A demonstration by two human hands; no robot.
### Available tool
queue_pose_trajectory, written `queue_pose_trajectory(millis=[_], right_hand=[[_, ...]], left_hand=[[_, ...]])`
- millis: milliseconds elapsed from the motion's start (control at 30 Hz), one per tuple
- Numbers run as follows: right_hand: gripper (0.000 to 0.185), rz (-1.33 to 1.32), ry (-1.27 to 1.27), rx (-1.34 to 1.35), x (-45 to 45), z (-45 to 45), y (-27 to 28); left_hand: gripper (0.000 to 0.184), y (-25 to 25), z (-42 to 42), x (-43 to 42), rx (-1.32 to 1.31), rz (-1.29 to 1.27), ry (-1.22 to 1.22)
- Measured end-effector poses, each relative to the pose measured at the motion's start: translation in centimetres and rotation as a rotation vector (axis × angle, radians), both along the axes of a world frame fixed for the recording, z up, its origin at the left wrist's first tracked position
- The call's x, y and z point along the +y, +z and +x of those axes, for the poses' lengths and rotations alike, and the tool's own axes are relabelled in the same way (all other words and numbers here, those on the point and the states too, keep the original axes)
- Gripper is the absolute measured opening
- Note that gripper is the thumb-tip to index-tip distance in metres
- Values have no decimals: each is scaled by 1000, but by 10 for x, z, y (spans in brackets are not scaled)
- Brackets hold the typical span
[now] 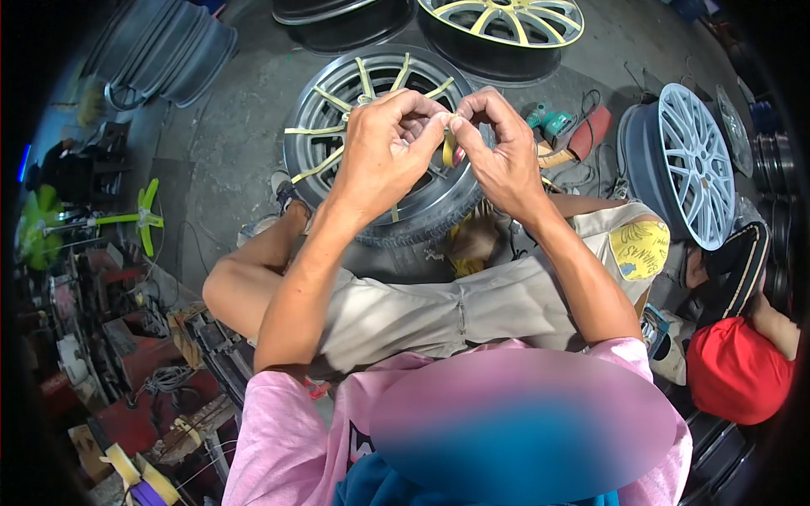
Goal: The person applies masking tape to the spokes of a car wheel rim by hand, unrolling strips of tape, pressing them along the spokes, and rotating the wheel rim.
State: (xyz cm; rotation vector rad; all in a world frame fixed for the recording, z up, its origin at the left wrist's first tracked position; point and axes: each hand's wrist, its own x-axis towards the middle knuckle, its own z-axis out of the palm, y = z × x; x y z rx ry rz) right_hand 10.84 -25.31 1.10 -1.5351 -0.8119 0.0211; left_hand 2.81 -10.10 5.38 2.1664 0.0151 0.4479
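- While both hands met tip to tip above the wheel, the left hand (392,139) had thumb and forefinger drawn together in a pinch, its other fingers curled; a scrap from a roll of yellow tape (448,153) seemed caught there.
- The right hand (504,156) mirrored it, thumb and forefinger nipped on the same scrap; the roll hung just below the fingertips (which hand bore its weight, I could not tell).
- The step in hand looked like freeing or tearing a length of tape; the next move called for a clean edge, and for keeping the piece flat and untwisted.
- Beneath lay the wheel (297,158), face up on what looked like a tyre (405,235) before the person's legs; yellow strips (326,99) ran along several spokes, some ends reaching over the rim.
- Farther out stood a second wheel with yellow spokes (521,32), a teal power tool (556,123) and a tilted pale wheel (697,160); a person in a red cap (742,371) sat at the right.
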Motion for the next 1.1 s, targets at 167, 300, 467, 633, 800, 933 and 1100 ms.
queue_pose_trajectory(millis=[167,300,467,633,800,933,1100], right_hand=[[19,-5,-6,60,1,0,-8],[40,-98,-25,207,1,-4,-22],[59,-300,107,128,10,-15,-30],[61,-205,68,132,17,-18,-27],[52,-52,122,178,15,-15,-22],[45,-97,-19,-8,8,-7,-14],[33,24,-129,45,-1,0,-8]], left_hand=[[14,-5,1,-4,-19,-87,90],[12,7,-1,7,-53,0,69],[11,13,-4,8,-114,102,16],[11,24,-6,9,-135,70,-22],[10,36,-3,15,-214,118,-15],[10,46,-3,14,-211,86,-2],[12,56,2,9,-259,39,18]])
